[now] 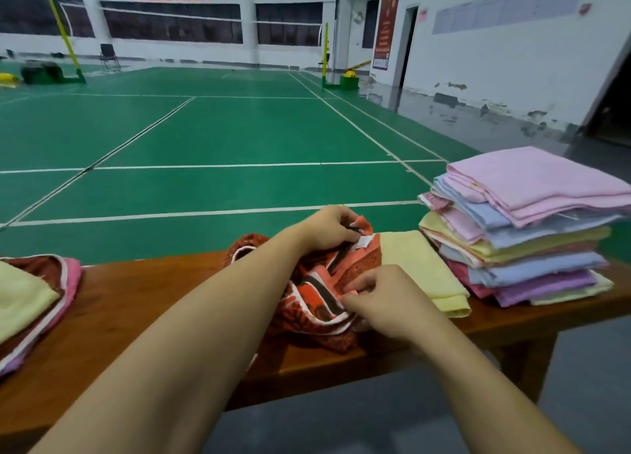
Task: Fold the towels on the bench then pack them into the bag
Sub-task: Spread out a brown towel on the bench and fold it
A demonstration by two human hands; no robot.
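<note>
Two hands on one towel, mid-bench. Red patterned towel point(314, 293) sits bunched on the wooden bench point(136, 303), orange/brown/white print, partly draped toward the near edge. Left hand point(329, 226) is at the towel's far corner, fingers curled, pinching the fabric edge near a white label. Right hand point(382, 300) is at the near side, thumb and fingers pinching another edge of the same towel. Both grips closed on cloth, neither hand spread. Forearms cross the bench from the near side. Yellow towel point(420, 266) lies flat just beside the red one on the right, touching it, its right end running up against the folded stack point(526, 228). That stack sits at the right end of the bench: pink on top, then blue, yellow, more pink, purple below, edges not squared. Left end of the bench has a second pile point(30, 303), pale yellow piece on top of dark red and pink layers, partly out of frame. Bag not visible in this view. Green badminton court point(205, 139) beyond the bench.
</note>
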